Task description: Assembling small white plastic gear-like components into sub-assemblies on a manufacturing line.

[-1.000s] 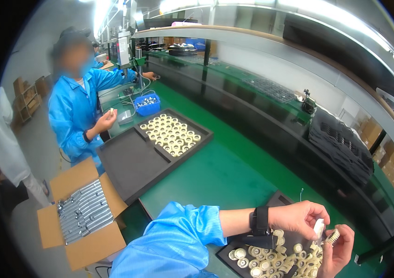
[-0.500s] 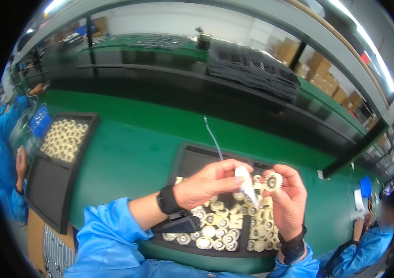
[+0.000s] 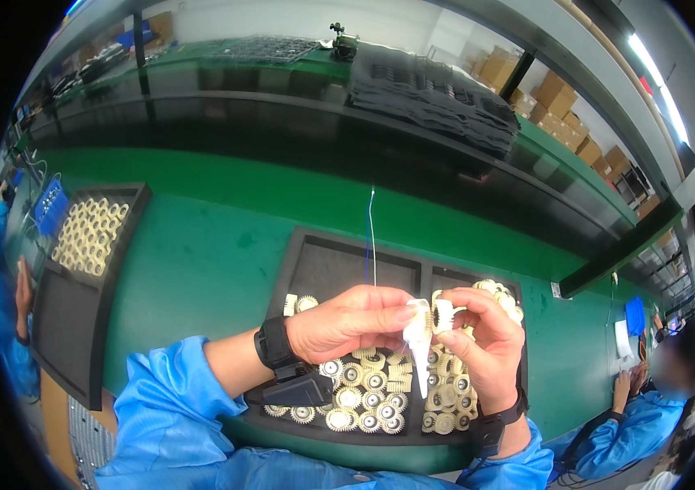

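My left hand [image 3: 350, 322] pinches a white pointed applicator [image 3: 418, 343] between thumb and fingertips, nozzle downward, its upper end touching a small cream gear [image 3: 444, 313]. My right hand [image 3: 485, 347] grips that gear between thumb and forefinger, the remaining fingers curled beneath, palm turned toward me. Both hands meet above the middle of a black divided tray [image 3: 315, 265], which lies near the front edge of the green bench [image 3: 200, 253]. Both forearms enter from the lower edge in blue sleeves [image 3: 164, 408], each wrist wearing a dark band [image 3: 272, 343]. Loose cream gears [image 3: 364, 396] fill the tray's near half; its far compartments are bare. A second black tray [image 3: 66, 302] holding pale rings [image 3: 90, 233] lies toward the bench's left end, beside another person's hand [image 3: 24, 282]. At the right edge another blue-clad person [image 3: 633, 416] works.
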{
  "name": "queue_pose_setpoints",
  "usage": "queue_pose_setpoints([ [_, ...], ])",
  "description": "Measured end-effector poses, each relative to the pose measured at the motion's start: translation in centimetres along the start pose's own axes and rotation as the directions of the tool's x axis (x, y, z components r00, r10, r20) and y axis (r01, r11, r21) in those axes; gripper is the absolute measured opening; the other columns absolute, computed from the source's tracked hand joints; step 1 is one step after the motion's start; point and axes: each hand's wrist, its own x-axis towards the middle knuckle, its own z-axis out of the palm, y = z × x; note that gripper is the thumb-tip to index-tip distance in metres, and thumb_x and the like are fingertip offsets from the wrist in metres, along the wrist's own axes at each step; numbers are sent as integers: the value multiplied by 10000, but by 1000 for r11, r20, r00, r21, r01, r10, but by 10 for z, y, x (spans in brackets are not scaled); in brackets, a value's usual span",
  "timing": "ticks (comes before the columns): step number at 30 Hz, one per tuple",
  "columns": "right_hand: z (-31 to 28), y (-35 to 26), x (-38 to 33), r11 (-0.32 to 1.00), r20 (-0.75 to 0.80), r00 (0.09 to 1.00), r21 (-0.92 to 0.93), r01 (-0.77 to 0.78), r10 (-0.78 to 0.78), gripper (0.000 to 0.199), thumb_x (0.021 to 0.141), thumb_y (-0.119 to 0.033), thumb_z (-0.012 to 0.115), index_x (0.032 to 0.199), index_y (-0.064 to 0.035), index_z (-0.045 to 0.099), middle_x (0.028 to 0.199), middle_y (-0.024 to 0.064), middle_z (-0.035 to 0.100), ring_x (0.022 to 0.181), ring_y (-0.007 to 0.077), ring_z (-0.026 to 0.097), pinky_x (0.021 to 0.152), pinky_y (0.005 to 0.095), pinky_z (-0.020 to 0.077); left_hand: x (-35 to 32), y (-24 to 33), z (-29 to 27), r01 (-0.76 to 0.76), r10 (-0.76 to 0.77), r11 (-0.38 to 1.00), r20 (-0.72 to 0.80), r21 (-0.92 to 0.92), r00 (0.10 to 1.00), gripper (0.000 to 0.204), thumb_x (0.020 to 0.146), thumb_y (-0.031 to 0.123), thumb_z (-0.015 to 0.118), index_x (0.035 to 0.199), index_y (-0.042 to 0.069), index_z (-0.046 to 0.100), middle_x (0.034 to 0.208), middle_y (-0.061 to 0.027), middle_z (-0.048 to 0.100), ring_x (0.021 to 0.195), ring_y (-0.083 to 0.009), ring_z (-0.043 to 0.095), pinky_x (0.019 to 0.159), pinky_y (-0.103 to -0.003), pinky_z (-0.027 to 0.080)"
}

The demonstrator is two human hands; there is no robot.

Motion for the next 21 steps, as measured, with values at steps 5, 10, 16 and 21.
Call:
queue_pose_setpoints([
  [5, -3, -2, 2, 992, 65, 995, -91, 82, -77, 382, 732, -46, 759, 1091, -2, 637, 1073, 103, 619, 937, 156, 570, 730, 256, 473, 0, -1, -1, 1, -1, 1000, 6, -12, 1000, 299, 964, 307, 547, 1118, 54, 585, 1078, -19, 612, 1009, -99, 572, 896, -288, 460],
  [10, -3, -2, -1, 1000, 9, 999, 0, 31, -31, 385, 727, -39, 759, 1090, -1, 635, 1073, 107, 614, 949, 160, 574, 732, 256, 474, -1, 4, 4, 19, -17, 999, 33, -48, 999, 315, 973, 310, 529, 1138, 45, 570, 1089, -35, 605, 1043, -122, 574, 920, -314, 464],
  [16, -3, -2, 0, 1000, 31, 999, -6, 28, -28, 388, 727, -27, 751, 1096, -7, 634, 1077, 106, 614, 961, 160, 577, 733, 259, 476, 2, -3, 0, -32, 32, 999, 1, -16, 999, 346, 978, 315, 516, 1188, 41, 534, 1123, -44, 592, 1053, -131, 577, 930, -330, 468],
  [21, -4, 1, 0, 999, 44, 998, -38, 39, -38, 381, 729, -34, 753, 1093, -12, 643, 1058, 103, 623, 940, 165, 581, 727, 261, 477, 2, -4, -3, -7, 8, 999, 31, -41, 999, 332, 979, 319, 512, 1152, 38, 550, 1111, -50, 595, 1046, -138, 580, 930, -334, 471],
])
